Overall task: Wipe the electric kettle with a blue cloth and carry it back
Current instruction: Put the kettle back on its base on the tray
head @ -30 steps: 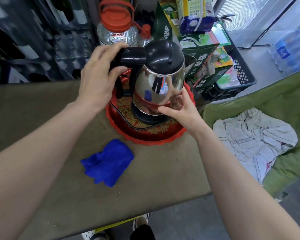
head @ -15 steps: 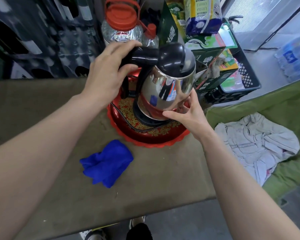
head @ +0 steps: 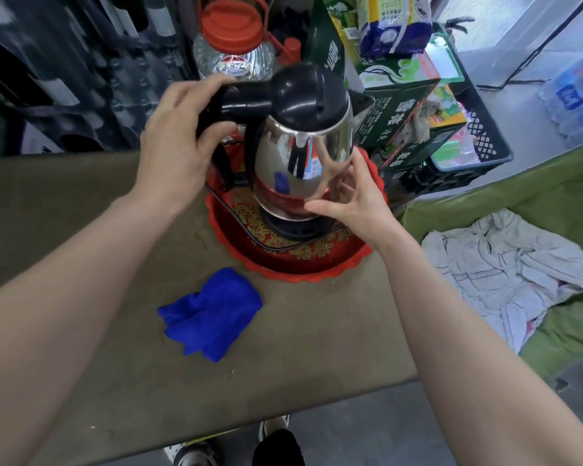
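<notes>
The steel electric kettle (head: 293,163) with a black lid and handle hangs tilted just above its black base (head: 293,227), which sits on a round red tray (head: 317,267). My left hand (head: 175,139) grips the kettle's black handle. My right hand (head: 347,193) rests with spread fingers against the lower right of the kettle's shiny body. The blue cloth (head: 211,312) lies crumpled on the brown table (head: 81,203), near the tray's front left, and neither hand touches it.
A large clear bottle with a red cap (head: 234,42) and green cartons (head: 398,105) stand behind the tray. A black crate (head: 478,146) sits at the right. A pale cloth (head: 505,270) lies on a green surface (head: 552,183) to the right.
The kettle has risen a little off its base and tipped, with both hands staying on it. The blue cloth has not moved.
</notes>
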The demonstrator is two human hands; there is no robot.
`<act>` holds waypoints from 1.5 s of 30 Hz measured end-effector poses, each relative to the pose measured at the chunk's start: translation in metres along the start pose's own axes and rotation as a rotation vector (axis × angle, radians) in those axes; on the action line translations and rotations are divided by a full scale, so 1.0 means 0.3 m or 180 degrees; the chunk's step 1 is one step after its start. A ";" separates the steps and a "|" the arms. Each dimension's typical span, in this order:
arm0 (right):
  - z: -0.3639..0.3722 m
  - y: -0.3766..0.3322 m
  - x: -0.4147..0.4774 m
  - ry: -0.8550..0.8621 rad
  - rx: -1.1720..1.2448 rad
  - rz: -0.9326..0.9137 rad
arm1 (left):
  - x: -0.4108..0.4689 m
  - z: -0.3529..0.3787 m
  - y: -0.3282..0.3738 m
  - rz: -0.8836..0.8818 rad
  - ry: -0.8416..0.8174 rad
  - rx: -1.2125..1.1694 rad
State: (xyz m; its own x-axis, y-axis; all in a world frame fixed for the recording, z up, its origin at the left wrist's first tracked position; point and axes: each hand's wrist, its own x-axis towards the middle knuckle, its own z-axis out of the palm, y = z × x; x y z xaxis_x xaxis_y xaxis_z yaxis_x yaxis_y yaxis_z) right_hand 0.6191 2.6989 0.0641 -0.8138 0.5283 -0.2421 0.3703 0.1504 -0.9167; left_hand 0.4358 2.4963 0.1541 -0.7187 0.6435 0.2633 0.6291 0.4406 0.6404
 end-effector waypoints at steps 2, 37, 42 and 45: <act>-0.028 0.008 0.037 -0.0018 0.0073 0.0052 | 0.033 0.019 0.010 -0.0028 0.0017 0.0012; -0.050 -0.089 -0.037 0.0468 0.2413 0.1315 | -0.027 -0.042 0.040 -0.0285 0.0235 -0.0262; -0.009 -0.133 -0.013 0.0423 0.2921 0.1375 | 0.011 -0.084 0.011 -0.0243 0.0213 -0.0670; 0.016 -0.148 -0.013 0.0355 0.3015 0.1394 | 0.020 -0.101 -0.001 -0.0190 0.0175 -0.0645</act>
State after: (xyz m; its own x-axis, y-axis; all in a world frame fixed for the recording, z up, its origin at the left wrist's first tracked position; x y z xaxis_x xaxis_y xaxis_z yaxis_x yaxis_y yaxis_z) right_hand 0.6036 2.6860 0.1043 -0.6296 0.4599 -0.6262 0.0812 -0.7626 -0.6418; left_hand 0.4223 2.4811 0.1775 -0.7715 0.5825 0.2560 0.5165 0.3385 0.7865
